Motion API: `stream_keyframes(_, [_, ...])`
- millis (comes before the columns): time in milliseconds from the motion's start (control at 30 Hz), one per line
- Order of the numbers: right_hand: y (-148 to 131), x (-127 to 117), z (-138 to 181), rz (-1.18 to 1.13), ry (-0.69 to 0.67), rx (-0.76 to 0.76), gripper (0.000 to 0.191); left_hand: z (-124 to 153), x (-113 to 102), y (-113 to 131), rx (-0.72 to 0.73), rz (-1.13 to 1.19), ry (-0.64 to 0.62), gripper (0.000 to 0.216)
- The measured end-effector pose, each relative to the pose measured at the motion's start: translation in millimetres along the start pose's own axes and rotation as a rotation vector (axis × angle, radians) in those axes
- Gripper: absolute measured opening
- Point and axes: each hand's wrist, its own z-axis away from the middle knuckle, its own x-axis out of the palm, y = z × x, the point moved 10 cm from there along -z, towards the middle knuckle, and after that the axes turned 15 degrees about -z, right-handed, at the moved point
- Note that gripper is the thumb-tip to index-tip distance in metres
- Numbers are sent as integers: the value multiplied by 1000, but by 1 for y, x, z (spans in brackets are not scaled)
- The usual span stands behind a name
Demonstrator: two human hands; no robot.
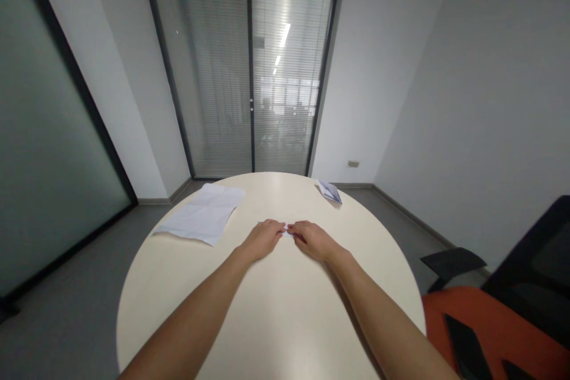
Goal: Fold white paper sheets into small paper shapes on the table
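Both of my hands meet near the middle of a round cream table (276, 309), over a small piece of white paper (287, 233). My left hand (266, 236) rests on its left part, with the fingers bent and closed on it. From the other side, my right hand (312, 238) has its thumb and fingers together on the paper's right part. Most of the paper is hidden under the fingers; a small bit shows between the fingertips, and a thin corner sticks out past my left hand.
A large creased white sheet (202, 214) lies at the table's far left. A folded paper piece (329, 192) sits near the far right edge. An orange chair (499, 332) with black armrests stands at the right. Beyond the table is a glass door with blinds (285, 89).
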Motion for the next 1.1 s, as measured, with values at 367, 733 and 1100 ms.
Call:
stream_keyframes(367, [18, -9, 5, -40, -51, 48, 38, 6, -2, 3, 101, -3, -37, 30])
stream_keyframes(733, [30, -14, 10, -87, 73, 157, 32, 8, -4, 5, 106, -14, -27, 33])
stream_keyframes(1100, [43, -17, 16, -32, 88, 186, 40, 7, -6, -20, -107, -52, 97, 25])
